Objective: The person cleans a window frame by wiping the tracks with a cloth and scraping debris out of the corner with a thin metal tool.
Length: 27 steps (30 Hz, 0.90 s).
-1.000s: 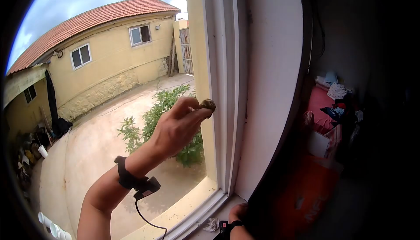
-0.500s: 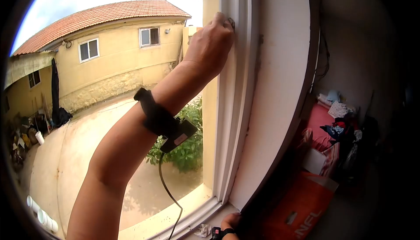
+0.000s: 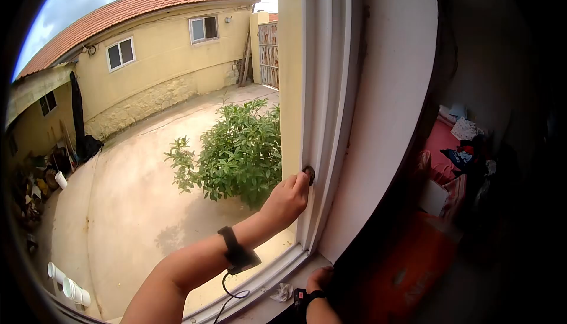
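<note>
My left hand (image 3: 289, 193) reaches in from the lower left and is closed on a small dark wad (image 3: 309, 174), possibly a scouring pad. The fingers press it against the white window frame (image 3: 322, 117), on its upright side a little above the lower corner. A black strap (image 3: 235, 250) with a small device and a cable is round the left forearm. Lower down, my right hand (image 3: 319, 278) rests at the inner edge of the windowsill (image 3: 295, 274), with a black band at its wrist; its fingers are mostly hidden. Near it lies a crumpled whitish scrap (image 3: 283, 292).
Outside the window are a concrete yard (image 3: 136, 206), a green bush (image 3: 242, 153), white buckets (image 3: 74, 291) and a yellow building (image 3: 159, 64). Indoors on the right, a dim room holds a pink bed (image 3: 440, 147) with clothes and an orange-red box (image 3: 407, 259).
My left hand has slid down along the upright window frame with the dark wad, from near the top to near the lower corner. My right hand stays at the sill.
</note>
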Available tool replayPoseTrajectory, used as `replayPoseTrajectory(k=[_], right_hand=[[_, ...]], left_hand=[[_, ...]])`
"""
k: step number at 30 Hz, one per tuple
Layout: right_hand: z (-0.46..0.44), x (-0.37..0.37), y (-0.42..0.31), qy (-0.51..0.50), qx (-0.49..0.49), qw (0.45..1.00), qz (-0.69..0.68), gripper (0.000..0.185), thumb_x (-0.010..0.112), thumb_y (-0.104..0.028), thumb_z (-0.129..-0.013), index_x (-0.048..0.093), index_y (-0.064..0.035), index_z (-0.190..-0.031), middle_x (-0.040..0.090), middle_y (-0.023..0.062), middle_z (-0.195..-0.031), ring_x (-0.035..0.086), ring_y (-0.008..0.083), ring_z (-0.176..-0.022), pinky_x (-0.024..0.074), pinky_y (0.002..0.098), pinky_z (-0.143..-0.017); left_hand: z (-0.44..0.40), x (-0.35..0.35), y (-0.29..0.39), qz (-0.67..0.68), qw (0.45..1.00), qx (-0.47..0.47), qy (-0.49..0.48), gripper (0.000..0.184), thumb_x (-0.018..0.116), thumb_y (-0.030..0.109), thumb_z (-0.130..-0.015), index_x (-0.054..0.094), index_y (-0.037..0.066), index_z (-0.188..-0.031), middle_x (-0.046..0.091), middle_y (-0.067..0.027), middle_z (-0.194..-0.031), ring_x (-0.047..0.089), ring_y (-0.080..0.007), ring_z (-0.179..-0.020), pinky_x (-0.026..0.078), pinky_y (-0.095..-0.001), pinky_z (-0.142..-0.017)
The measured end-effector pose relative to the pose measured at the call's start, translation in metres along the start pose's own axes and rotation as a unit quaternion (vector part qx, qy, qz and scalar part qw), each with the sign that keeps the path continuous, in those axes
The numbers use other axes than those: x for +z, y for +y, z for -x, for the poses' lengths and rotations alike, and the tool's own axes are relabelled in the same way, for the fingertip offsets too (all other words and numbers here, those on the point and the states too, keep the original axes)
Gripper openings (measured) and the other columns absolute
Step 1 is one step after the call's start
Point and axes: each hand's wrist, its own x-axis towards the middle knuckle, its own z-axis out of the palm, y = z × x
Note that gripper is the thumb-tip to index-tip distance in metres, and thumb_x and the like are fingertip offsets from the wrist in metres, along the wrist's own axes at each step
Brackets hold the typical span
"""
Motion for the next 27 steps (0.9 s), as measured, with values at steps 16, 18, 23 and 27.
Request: replayPoseTrajectory(k=[16,18,23,27], right_hand=[[0.005,-0.011,-0.006,0.005,0.032,0.999,0.002,0.046,0.027,-0.034,-0.088,0.054,0.003,-0.089,0.059,0.0261,-0.087,0.057,0.0427,-0.081,0.0454,0.047,-0.074],[0.007,-0.018,-0.01,-0.031,0.04,0.999,-0.013,0.048,0.025,-0.035,-0.088,0.052,0.0038,-0.093,0.057,0.0278,-0.091,0.055,0.0441,-0.085,0.0432,0.0482,-0.077],[0.006,-0.014,-0.006,-0.015,0.045,0.999,-0.001,0.047,0.025,-0.035,-0.088,0.053,0.0028,-0.09,0.058,0.027,-0.089,0.056,0.0433,-0.082,0.0454,0.0472,-0.074],[0.006,-0.014,-0.008,-0.027,0.035,0.999,-0.006,0.048,0.024,-0.035,-0.088,0.052,0.0034,-0.094,0.057,0.0285,-0.091,0.054,0.0443,-0.086,0.0432,0.0482,-0.077]], left_hand=[[0.192,0.079,0.04,0.373,0.836,-0.181,-0.36,0.016,0.051,0.012,-0.077,0.061,0.009,-0.089,0.052,-0.012,-0.082,0.054,-0.0305,-0.074,0.044,-0.0375,-0.067],[0.206,0.075,0.033,0.355,0.847,-0.254,-0.303,0.017,0.053,0.009,-0.076,0.062,0.009,-0.09,0.052,-0.0118,-0.082,0.054,-0.0298,-0.073,0.045,-0.0361,-0.066],[0.196,0.079,0.034,0.35,0.841,-0.305,-0.279,0.02,0.052,0.008,-0.077,0.061,0.01,-0.095,0.053,-0.0115,-0.083,0.054,-0.0283,-0.076,0.045,-0.0351,-0.065],[0.184,0.103,0.047,0.335,0.877,-0.19,-0.287,0.024,0.051,0.008,-0.075,0.06,0.009,-0.097,0.052,-0.0114,-0.087,0.055,-0.029,-0.076,0.046,-0.0354,-0.066]])
